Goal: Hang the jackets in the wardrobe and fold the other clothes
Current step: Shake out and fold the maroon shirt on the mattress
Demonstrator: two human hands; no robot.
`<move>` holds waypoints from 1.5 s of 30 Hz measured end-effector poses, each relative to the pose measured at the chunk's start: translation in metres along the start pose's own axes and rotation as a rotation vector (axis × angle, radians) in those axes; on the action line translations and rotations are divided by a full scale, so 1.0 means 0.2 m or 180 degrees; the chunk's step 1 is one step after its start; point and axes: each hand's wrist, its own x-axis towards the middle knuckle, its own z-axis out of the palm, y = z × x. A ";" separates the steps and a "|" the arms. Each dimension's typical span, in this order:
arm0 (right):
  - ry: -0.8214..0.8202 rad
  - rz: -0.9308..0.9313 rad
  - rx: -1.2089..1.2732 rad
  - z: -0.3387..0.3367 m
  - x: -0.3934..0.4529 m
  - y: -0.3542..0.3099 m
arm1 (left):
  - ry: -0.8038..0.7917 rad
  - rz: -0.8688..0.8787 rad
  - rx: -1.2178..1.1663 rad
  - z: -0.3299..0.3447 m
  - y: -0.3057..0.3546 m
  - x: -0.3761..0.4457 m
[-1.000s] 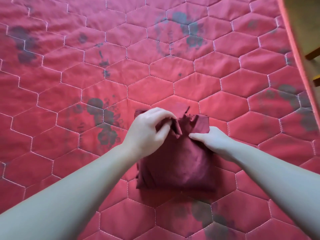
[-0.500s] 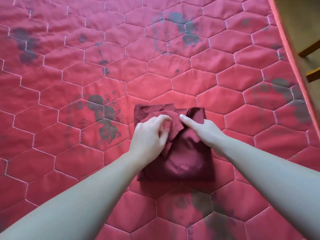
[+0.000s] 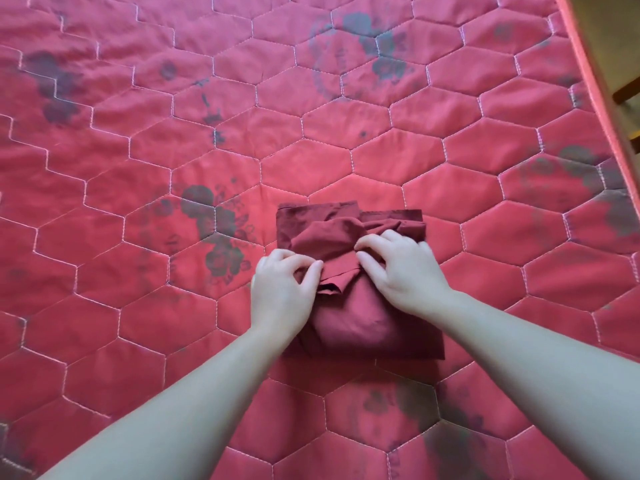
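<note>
The dark red folded garment (image 3: 356, 306) lies on the red quilted bed cover (image 3: 207, 150), right under both hands. Its long side runs away from the person, from the near edge up to the far edge. A loose flap of cloth sits bunched on the middle of the garment.

The left hand (image 3: 280, 289) is at the left side of the garment. Its fingers are curled and pinch the edge of the loose flap. The right hand (image 3: 405, 268) is on the right side of the garment, with bent fingers pressing on the bunched cloth. Both hands are about as near to the flap, and they almost meet over the middle of the garment.

Compared with a moment ago, both hands have come nearer to the person along the garment. The far part of the garment now shows more, and the flap looks pulled down toward the near end. The garment itself lies in the same spot on the bed cover.
</note>
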 end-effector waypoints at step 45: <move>-0.1818 0.0911 0.1776 -0.29 0.04 0.18 | -0.2080 -0.1547 -0.1316 -0.17 -0.04 0.25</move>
